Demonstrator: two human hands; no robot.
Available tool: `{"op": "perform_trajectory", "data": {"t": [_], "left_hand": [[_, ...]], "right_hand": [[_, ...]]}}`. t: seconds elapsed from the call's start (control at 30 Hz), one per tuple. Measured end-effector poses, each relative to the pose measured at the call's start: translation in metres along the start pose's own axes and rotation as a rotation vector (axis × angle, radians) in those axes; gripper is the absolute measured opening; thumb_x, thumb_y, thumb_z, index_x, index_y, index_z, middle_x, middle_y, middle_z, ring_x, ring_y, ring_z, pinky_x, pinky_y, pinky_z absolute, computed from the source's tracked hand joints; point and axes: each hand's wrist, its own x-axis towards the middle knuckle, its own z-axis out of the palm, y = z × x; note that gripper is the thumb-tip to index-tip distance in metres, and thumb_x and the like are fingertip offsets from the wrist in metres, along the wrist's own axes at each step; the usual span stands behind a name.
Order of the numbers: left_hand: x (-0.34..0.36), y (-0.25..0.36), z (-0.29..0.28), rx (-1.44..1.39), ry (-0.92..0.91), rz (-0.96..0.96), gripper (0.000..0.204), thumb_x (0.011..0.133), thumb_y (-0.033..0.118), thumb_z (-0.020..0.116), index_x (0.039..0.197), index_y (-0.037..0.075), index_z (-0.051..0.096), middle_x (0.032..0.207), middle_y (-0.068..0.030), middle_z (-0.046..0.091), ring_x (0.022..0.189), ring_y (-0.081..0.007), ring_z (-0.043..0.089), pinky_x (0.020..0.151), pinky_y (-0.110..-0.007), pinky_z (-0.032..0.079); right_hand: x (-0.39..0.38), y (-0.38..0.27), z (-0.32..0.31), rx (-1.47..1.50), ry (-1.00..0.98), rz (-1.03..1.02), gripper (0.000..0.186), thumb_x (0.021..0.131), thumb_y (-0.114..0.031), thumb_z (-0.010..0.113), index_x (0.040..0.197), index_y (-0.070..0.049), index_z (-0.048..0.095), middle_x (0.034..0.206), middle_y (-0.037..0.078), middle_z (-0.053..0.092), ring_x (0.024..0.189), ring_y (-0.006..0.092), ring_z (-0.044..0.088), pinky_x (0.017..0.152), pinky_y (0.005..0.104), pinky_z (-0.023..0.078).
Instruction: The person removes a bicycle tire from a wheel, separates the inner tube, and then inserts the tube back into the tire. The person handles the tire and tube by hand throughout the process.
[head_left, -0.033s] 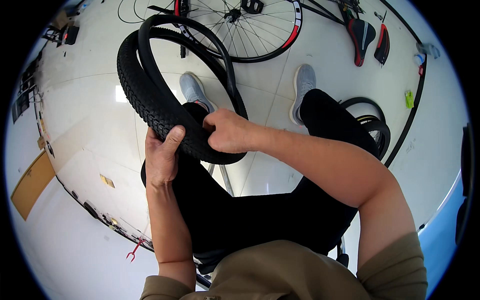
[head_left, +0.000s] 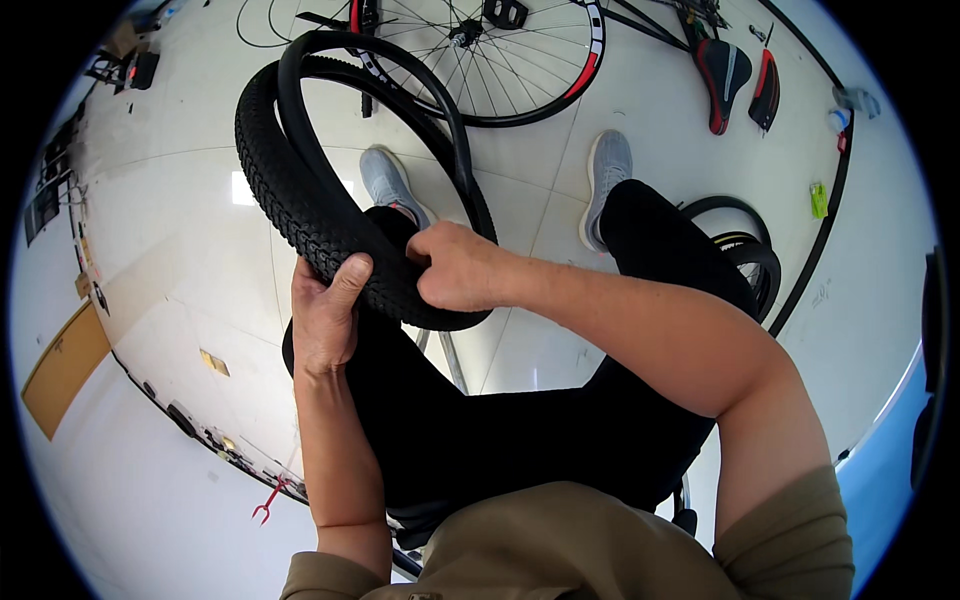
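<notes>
A black bicycle tyre point(head_left: 262, 165) with a knobbly tread is held tilted above my left thigh. A smooth black inner tube point(head_left: 455, 130) runs along it and arches out over its far side. My left hand point(head_left: 330, 305) grips the near-left part of the tyre from outside, thumb lying over the tread. Closed at the near rim is my right hand point(head_left: 460, 265), its fingers curled over the tyre's edge. Its fingertips are hidden inside, so whether they also pinch the inner tube does not show.
Beyond the tyre, a spoked bicycle wheel point(head_left: 470, 75) lies on the floor. A black and red saddle point(head_left: 722, 80) and a red and black part point(head_left: 765, 92) are at the far right. More tyres point(head_left: 765, 270) lie beside my right knee. My shoes point(head_left: 608, 180) stand apart.
</notes>
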Motion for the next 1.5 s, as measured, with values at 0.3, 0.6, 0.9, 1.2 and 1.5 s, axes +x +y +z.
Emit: {"op": "perform_trajectory", "data": {"t": [0.3,0.6,0.9,1.2,1.5], "left_hand": [[0.003,-0.001,0.003,-0.054,-0.045,0.036,0.045,0.081,0.006,0.083,0.118,0.0,0.06,0.105,-0.008,0.07,0.093,-0.0186,0.068,0.089,-0.033,0.055],[0.0,0.001,0.008,-0.169,-0.128,-0.21,0.058,0.072,0.007,0.09,0.123,0.001,0.063,0.105,-0.0055,0.07,0.098,-0.0195,0.067,0.093,-0.033,0.052],[0.022,-0.001,-0.01,-0.437,-0.046,-0.102,0.06,0.09,0.048,0.073,0.128,0.003,0.058,0.116,-0.0127,0.066,0.109,-0.0292,0.064,0.097,-0.043,0.051],[0.02,-0.001,-0.01,-0.367,-0.114,-0.058,0.055,0.088,0.036,0.079,0.123,-0.001,0.059,0.113,-0.0105,0.068,0.103,-0.0246,0.067,0.094,-0.04,0.054],[0.02,0.002,-0.005,-0.243,-0.191,-0.097,0.05,0.084,0.026,0.08,0.121,0.001,0.059,0.108,-0.0103,0.068,0.097,-0.0253,0.068,0.09,-0.04,0.056]], "right_hand": [[-0.006,-0.009,-0.001,-0.045,0.021,0.022,0.03,0.077,-0.002,0.051,0.1,0.005,0.068,0.1,0.028,0.069,0.098,0.0443,0.065,0.084,0.0459,0.051],[-0.006,-0.015,0.003,0.645,0.171,-0.001,0.033,0.078,-0.002,0.056,0.109,0.006,0.065,0.102,0.012,0.068,0.095,0.0193,0.065,0.087,0.0324,0.052],[-0.008,-0.004,0.008,0.729,0.11,0.101,0.027,0.081,-0.005,0.054,0.102,0.004,0.067,0.093,0.012,0.066,0.087,0.018,0.063,0.076,0.0322,0.051],[-0.012,-0.012,0.006,0.723,0.146,0.06,0.031,0.079,0.002,0.052,0.106,0.006,0.067,0.096,0.013,0.068,0.089,0.0196,0.064,0.079,0.0329,0.052],[-0.011,-0.011,0.003,0.734,0.074,0.029,0.032,0.079,0.006,0.052,0.108,0.005,0.065,0.095,0.009,0.067,0.085,0.0165,0.063,0.076,0.0306,0.052]]}}
